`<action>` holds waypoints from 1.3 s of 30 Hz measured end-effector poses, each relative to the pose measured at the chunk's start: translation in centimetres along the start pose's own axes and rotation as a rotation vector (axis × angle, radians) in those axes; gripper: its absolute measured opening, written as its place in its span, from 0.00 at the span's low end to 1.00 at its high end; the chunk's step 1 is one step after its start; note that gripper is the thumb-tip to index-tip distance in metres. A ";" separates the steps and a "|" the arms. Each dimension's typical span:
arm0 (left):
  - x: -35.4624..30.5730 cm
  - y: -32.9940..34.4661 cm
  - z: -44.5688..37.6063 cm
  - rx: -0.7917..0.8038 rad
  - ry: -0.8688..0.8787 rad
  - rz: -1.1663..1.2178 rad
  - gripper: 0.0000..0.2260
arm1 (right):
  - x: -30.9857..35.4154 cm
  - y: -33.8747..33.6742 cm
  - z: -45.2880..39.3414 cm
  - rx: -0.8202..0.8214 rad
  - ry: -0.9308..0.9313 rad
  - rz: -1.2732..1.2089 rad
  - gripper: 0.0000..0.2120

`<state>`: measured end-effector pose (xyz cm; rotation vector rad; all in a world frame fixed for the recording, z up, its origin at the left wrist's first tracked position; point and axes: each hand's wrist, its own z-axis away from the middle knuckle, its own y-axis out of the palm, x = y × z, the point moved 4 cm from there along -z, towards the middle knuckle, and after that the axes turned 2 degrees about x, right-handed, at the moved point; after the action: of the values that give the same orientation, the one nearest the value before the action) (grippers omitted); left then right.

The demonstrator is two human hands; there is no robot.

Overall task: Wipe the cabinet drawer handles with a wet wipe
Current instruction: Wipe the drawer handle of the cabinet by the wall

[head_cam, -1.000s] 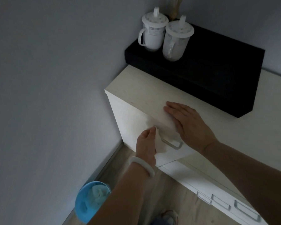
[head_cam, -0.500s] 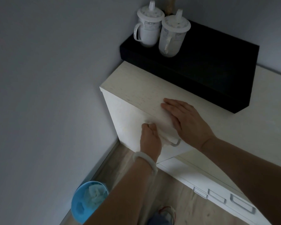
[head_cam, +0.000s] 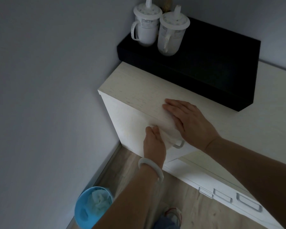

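Under the left hand, wet wipe covers drawer handle.

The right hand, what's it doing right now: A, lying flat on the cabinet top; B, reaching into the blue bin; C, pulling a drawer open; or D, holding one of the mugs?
A: the right hand lies with straight fingers flat on the cabinet top, while the left hand presses the wet wipe against the drawer handle.

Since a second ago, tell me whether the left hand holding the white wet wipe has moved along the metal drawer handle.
Yes. The left hand slid the wet wipe rightward along the drawer handle, covering more of it.
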<state>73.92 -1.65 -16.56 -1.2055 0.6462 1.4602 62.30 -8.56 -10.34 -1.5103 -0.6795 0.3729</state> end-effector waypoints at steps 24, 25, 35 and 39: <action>0.6 2.1 2.1 -0.058 -0.108 0.169 0.15 | 0.3 -0.1 0.0 0.020 0.020 0.043 0.23; 1.0 2.9 2.9 -0.026 -0.102 0.156 0.16 | 0.4 -0.1 0.0 0.016 0.019 0.034 0.23; 0.2 1.6 1.2 -0.140 -0.161 0.180 0.15 | 0.4 -0.2 0.0 -0.009 0.006 0.036 0.21; 0.5 4.7 3.3 -0.024 -0.247 0.210 0.14 | 0.4 -0.1 0.1 -0.005 0.002 0.033 0.22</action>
<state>68.49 0.25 -16.92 -0.9768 0.5994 1.7643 62.53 -8.29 -10.16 -1.5278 -0.6545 0.3953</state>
